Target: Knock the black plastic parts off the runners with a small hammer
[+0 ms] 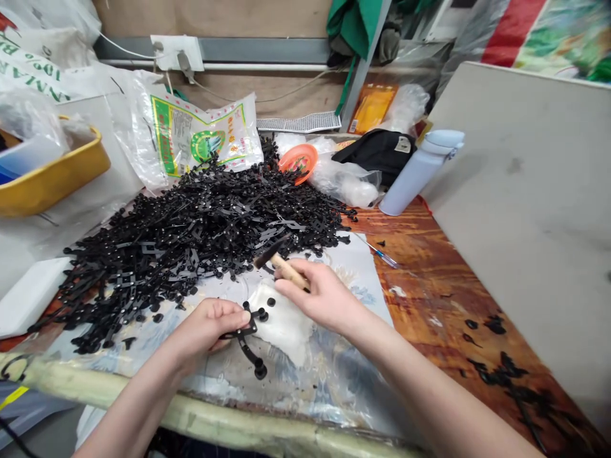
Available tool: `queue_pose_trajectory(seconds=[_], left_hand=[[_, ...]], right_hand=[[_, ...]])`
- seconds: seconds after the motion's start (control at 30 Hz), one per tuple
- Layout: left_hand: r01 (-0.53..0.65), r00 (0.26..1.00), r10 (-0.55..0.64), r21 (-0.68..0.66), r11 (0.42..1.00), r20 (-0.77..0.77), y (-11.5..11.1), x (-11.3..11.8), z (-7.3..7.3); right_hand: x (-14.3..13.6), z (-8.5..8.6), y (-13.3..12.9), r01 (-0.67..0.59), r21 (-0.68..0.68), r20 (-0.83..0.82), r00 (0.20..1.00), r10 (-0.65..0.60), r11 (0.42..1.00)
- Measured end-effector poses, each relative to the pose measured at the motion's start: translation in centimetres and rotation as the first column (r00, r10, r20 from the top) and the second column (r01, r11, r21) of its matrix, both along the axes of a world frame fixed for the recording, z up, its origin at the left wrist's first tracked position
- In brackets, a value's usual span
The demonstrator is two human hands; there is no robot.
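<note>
Between its thumb and fingers, my left hand (217,321) grips a black jointed part (248,346) with round knobs, one arm curving down toward the table's front. My right hand (322,289) is closed around the wooden handle of a small hammer (292,273); its dark head points up and left, just above the cloth. A white cloth pad (286,327) lies beneath and between the hands, with a loose black round piece (271,302) over it. Behind both hands spreads a large heap of black parts (205,216).
A light blue bottle (415,175) leans at the back right near a grey panel (525,178). An orange dish (299,162) rests behind the heap. A yellow bin (57,178) is at left. Loose black pieces (506,375) lie at right, a pen-like tool (382,254) nearer the middle.
</note>
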State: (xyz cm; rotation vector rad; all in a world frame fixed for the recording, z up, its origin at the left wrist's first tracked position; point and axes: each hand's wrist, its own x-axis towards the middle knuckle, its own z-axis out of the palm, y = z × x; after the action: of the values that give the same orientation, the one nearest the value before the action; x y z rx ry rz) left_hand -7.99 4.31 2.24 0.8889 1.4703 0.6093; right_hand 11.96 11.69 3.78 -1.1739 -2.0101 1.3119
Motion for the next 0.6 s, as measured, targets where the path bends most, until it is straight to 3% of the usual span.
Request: queue_pose_trajectory(seconds=[0.2,0.33,0.47,0.53,0.6], left_hand=[[0.219,0.974,-0.222,0.067,0.974,0.045,-0.8,0.5,1.7],[0.208,0.977,-0.209,0.033,0.977,0.026,-1.9,0.4,1.8],[-0.003,0.987,-0.016,0.115,0.993,0.161,-3.0,-0.3,1.5],[-0.193,0.942,0.127,0.193,0.962,0.310,-3.6,-0.5,1.1],[-0.310,0.876,0.205,0.184,0.933,0.437,-4.3,-0.2,0.6]], right_hand=[[-2.3,0.5,-0.6,-0.180,-0.264,-0.055,0.984,0.171,0.948],[-1.6,0.7,-1.5,-0.203,-0.407,-0.132,0.978,0.163,0.891],[-0.5,0.5,-1.8,-0.152,-0.524,-0.222,0.974,0.038,0.838],[-0.1,0.5,-1.8,-0.096,-0.570,-0.257,0.964,-0.067,0.816],[0.2,0.6,-1.8,-0.054,-0.606,-0.288,0.945,-0.156,0.793]])
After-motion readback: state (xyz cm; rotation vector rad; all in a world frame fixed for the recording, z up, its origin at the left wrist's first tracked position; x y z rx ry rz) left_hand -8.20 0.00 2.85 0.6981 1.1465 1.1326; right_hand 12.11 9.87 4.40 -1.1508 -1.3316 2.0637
